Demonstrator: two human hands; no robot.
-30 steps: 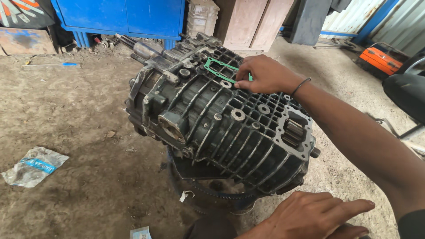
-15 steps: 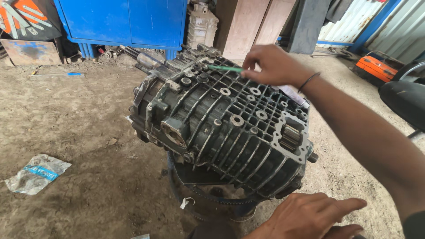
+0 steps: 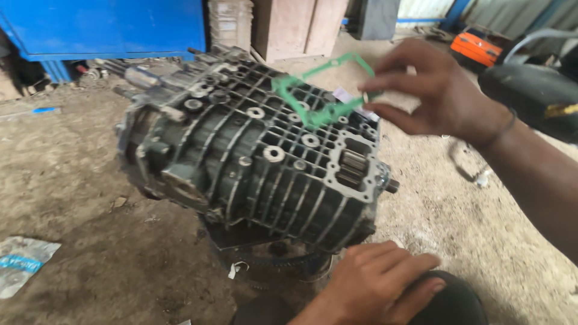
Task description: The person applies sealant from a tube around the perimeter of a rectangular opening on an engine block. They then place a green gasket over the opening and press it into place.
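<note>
Right hand: the right hand (image 3: 436,96) is at the upper right of the frame, raised above the gearbox. Thumb and forefinger pinch one edge of the gasket; the other fingers are loosely spread.
Gasket: the gasket (image 3: 319,90) is a thin green frame-shaped piece, held in the air at upper centre, tilted, its lower edge just above the ribbed top face of the gearbox. Whether it touches the casting cannot be told.
Left hand: the left hand (image 3: 376,283) is at the lower centre-right of the frame, palm down, fingers together and slightly curled, resting on a dark rounded surface. It holds nothing.
Gearbox: the gearbox (image 3: 241,162) fills the centre of the frame. It is a grey ribbed metal casting lying tilted, with round bosses on top and an open rectangular port with a gear (image 3: 352,168) visible at its right end.
Support: a dark round stand (image 3: 271,256) sits under the gearbox on the floor.
Floor: the floor (image 3: 78,198) is bare dirt.
Surroundings: a blue cabinet (image 3: 108,27) stands at upper left; a clear plastic bag (image 3: 21,262) lies at lower left; an orange object (image 3: 478,48) lies at upper right.
</note>
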